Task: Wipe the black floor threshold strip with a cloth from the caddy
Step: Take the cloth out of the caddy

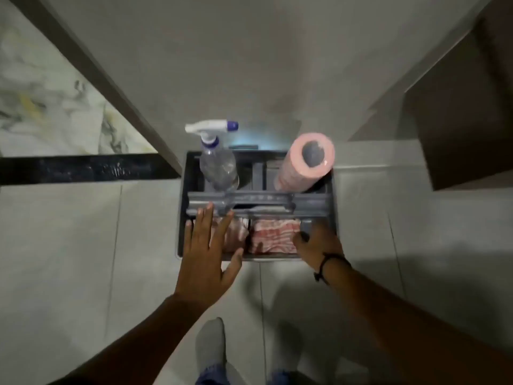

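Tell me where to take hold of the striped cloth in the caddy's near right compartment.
Pinch the striped cloth at its raised top folds, coming straight down from above: the caddy walls and handle bar block the sides. The right hand is nearest.

We find no legible text, brand, number or sign in this view. The spray bottle (218, 162) carries no readable label, the pink roll (305, 165) shows only a faint, blurred pattern, and the raised marks along the caddy handle (258, 200) are too blurred for us to tell whether they are lettering.
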